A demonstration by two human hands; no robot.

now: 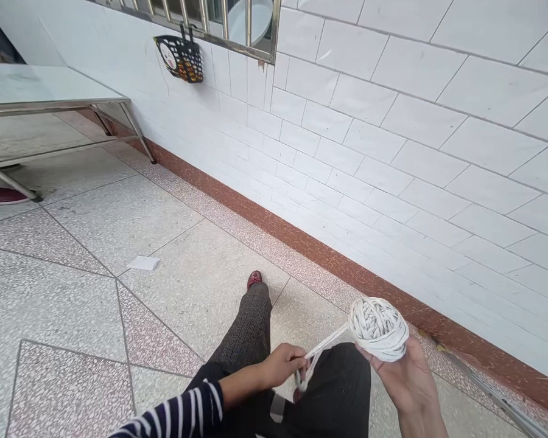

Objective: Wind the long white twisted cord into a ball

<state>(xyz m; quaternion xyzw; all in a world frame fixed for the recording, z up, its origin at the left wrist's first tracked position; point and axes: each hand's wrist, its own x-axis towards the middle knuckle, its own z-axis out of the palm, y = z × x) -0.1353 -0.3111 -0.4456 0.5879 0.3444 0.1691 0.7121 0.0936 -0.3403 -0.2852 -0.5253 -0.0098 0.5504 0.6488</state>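
A ball of white cord [378, 328] rests in my right hand [406, 377], whose fingers and thumb curl around its underside. From the ball, a length of cord [331, 336] runs left to my left hand [284, 365]. My left hand is closed, pinching that cord between thumb and fingers, above my lap. A slack loop of the cord [304, 382] hangs below the left fingers, near my dark trousers [344, 377].
A white tiled wall [347, 128] rises ahead, with a red-brown skirting [274, 222]. A metal-legged table [50, 85] stands at left, a person's shoe [4, 194] beneath it. A black basket [182, 58] hangs from window bars. White paper [144, 263] lies on the floor.
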